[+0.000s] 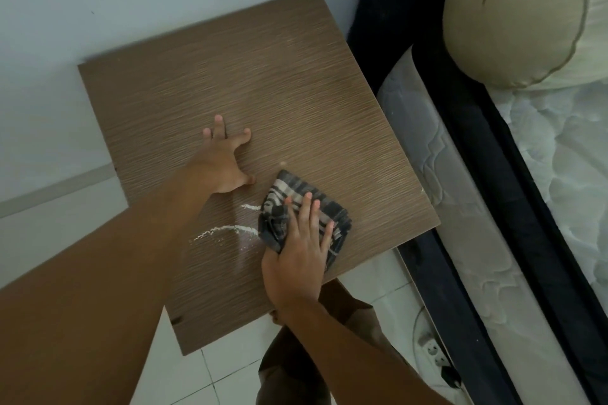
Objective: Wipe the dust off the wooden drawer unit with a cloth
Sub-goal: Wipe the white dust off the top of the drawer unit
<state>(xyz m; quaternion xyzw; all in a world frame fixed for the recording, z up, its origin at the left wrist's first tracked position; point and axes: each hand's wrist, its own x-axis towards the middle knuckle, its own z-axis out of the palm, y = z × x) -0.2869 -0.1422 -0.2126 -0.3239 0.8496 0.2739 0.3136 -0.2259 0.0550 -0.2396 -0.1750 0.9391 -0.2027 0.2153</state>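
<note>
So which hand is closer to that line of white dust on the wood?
The right hand. It presses the striped cloth down right beside the white dust, at its right end. The left hand rests flat on the drawer unit top, farther back from it.

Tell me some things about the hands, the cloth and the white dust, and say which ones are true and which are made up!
1. The right hand presses a striped cloth onto the wooden top. True.
2. The left hand holds a spray bottle. False: it lies flat on the wood with its fingers spread and holds nothing.
3. White dust streaks lie on the wood beside the cloth. True.
4. The cloth is plain white. False: it is dark with pale stripes.
5. A pillow lies on the mattress next to the unit. True.
6. Books are stacked on the wooden top. False: only the hands, cloth and dust are on it.
</note>
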